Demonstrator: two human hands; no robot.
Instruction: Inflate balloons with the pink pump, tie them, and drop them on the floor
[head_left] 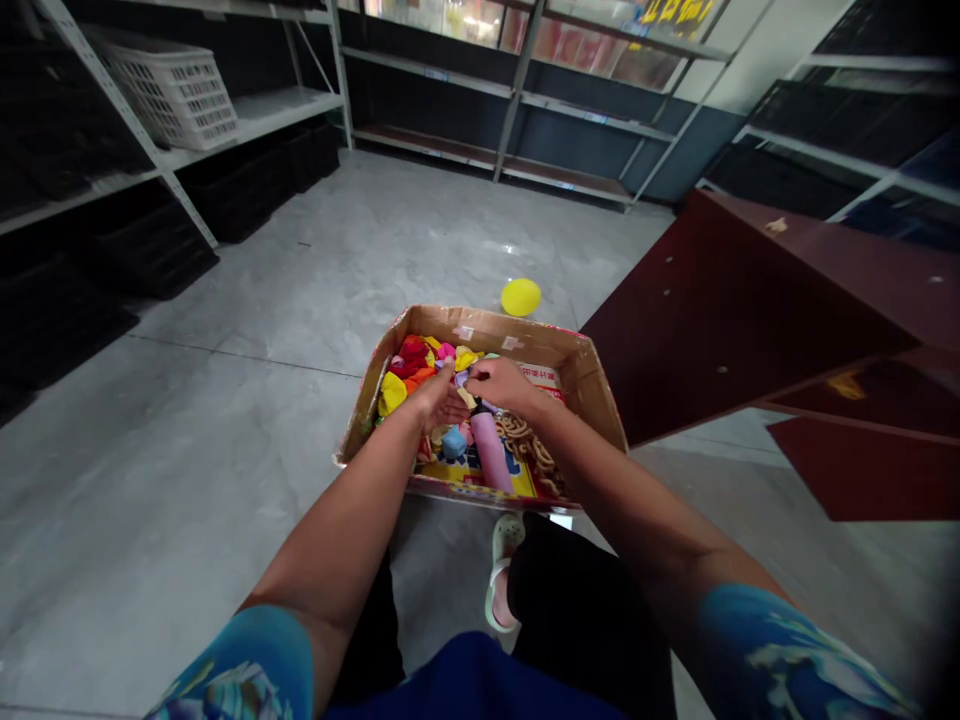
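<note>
A cardboard box (585, 385) with colourful soft pieces that look like uninflated balloons sits in front of me. My left hand (441, 398) is over its middle, fingers stretched out and thumb raised, beside a pale small piece (466, 398). Close on its right, my right hand (499, 384) has its fingertips pinched together; what they hold, if anything, is hidden. Below the hands lie a pink cylinder (492, 452) with a dark end and a light blue piece (454, 442). Yellow pieces (391, 394) and red pieces (412, 352) fill the left side, and tan looped strands (517, 430) the right.
A yellow balloon (520, 297) rests on the grey floor beyond the box. Dark red panels (720, 320) stand close on the right. Metal shelves (517, 90) line the back, and a white basket (172, 90) sits on the left shelf. My shoe (504, 570) is just below the box.
</note>
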